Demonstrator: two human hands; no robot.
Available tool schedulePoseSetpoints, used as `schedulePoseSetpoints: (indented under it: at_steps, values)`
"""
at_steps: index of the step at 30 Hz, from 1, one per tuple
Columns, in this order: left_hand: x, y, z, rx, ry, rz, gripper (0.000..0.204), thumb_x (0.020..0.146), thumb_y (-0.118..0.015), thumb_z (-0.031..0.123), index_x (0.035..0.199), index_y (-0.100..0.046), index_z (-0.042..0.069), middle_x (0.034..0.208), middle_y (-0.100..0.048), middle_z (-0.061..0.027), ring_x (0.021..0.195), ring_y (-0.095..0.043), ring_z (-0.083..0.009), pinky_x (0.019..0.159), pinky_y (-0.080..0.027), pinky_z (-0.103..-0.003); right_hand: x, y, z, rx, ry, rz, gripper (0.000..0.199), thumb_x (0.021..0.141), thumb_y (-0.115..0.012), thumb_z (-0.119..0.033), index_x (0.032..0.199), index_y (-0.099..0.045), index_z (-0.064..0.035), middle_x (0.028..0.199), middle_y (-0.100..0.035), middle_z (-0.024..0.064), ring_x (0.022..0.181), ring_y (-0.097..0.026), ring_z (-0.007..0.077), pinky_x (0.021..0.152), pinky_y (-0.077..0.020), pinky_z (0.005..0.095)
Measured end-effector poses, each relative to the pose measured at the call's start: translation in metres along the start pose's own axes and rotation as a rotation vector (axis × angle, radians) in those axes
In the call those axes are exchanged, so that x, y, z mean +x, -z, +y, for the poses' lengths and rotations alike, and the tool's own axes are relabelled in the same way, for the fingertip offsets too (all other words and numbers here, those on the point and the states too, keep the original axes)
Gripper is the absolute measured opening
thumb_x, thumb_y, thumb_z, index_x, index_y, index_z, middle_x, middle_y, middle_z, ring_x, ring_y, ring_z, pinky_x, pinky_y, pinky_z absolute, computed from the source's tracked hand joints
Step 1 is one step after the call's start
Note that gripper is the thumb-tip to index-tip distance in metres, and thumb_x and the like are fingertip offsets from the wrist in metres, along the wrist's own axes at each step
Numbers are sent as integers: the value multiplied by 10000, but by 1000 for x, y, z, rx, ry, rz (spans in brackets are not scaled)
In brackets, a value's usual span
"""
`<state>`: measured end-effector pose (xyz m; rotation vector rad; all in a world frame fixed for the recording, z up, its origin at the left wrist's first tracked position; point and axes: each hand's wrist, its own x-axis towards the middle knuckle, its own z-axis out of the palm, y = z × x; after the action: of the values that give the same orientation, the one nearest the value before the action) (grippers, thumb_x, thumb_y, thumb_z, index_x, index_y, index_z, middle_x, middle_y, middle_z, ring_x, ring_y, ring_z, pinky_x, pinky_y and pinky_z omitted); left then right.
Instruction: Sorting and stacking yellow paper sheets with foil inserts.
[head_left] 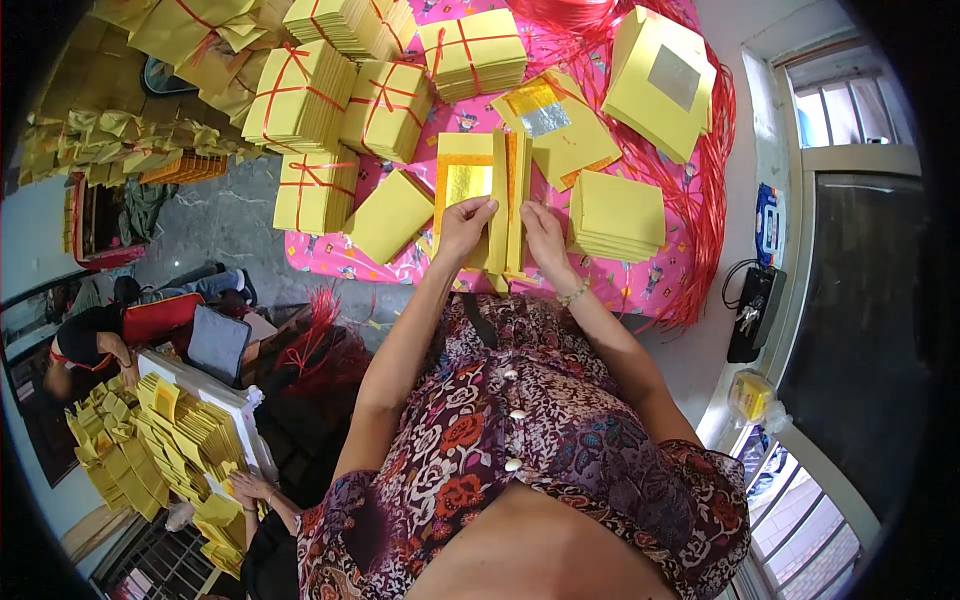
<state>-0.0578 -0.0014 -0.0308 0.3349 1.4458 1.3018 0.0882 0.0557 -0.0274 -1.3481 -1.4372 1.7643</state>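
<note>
Over the near side of the pink tablecloth [345,262], I watch the left hand [462,228] closed to a thumb-and-finger pinch on a folded yellow paper [497,235], while the right hand [545,240], also nearly closed, nips the paper's right-hand fold. The paper lies between the two hands, its gold foil square [466,182] just above the left hand. To do this fold well, I would keep both pinches level, run the crease straight along the strip and press lightly; the paper looks thin enough to buckle, I judge, if one side pulls harder. Just right of the right hand sits a neat paper stack [615,215], and loose red string [712,190] hangs beyond it. Up to the left stand tied bundles [300,110]. Farther out, an orange basket [185,168] stands among heaped papers, but I can't make out what is inside it. At the far right, a clear plastic bag [750,395] has something yellow in it. Low on the left, a co-worker's hand [250,487] is by more yellow papers.
</note>
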Motion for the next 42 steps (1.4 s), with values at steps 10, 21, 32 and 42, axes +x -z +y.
schedulePoseSetpoints:
  at_steps: [10,21,32,42]
  values:
    - [4,2,-6,50,-40,7,230,885,-637,152,1046,-655,-10,904,-673,-37,767,-611,-82,698,-507,-230,1,-1,4,-114,141,31,320,936,-499,-213,1096,-581,52,964,-654,147,898,-600,199,814,-456,302]
    - [3,1,-5,9,-16,0,225,893,-622,150,1049,-654,-9,904,-675,-47,768,-621,-89,693,-520,-237,-1,-1,-2,-1,10,7,325,950,-486,-224,1093,-577,53,932,-643,98,875,-565,133,791,-450,270]
    - [-3,-5,5,-49,11,-9,222,889,-624,154,1026,-659,-18,865,-670,-39,733,-601,-77,657,-492,-216,1,0,-1,-27,125,-9,317,952,-472,-226,1056,-581,53,890,-634,89,833,-554,122,756,-447,273]
    - [2,-1,-5,-38,-18,-36,240,905,-605,151,1080,-646,-7,913,-676,-43,781,-618,-85,713,-515,-238,3,-1,4,-13,138,-5,314,952,-472,-227,1054,-582,49,903,-643,104,838,-574,143,765,-453,285]
